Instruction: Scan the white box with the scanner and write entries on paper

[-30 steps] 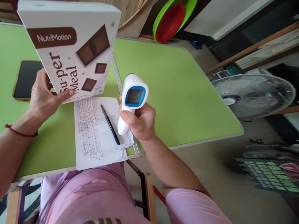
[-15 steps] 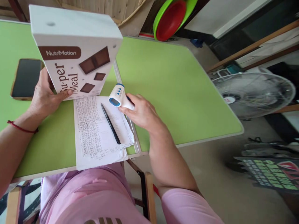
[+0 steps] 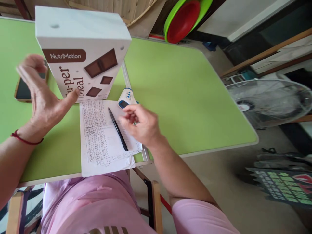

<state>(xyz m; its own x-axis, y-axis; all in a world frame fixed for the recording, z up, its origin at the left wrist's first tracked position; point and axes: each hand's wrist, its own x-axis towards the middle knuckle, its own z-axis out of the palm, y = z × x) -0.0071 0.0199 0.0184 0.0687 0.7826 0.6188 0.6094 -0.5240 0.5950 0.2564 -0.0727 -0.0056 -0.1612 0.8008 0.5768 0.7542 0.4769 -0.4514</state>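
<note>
A white NutriMotion box with chocolate pieces printed on it stands upright on the green table. My left hand is open at its left side, thumb over the lower front and the other fingers raised and blurred. Behind that hand lies a phone, partly covered. A white and blue infrared thermometer rests on the table right of the box. Just in front of it, my right hand is empty, its fingers loosely curled and apart. Beside this hand a black pen lies on handwritten papers.
The green table stretches to the right, with a metal seam across it. Beyond its edge stand a fan and red and green basins. A chair armrest is below the front edge.
My right hand has let go of the thermometer and drawn back toward the pen. My left hand has loosened from the box, its fingers lifting outward. The view has shifted slightly.
</note>
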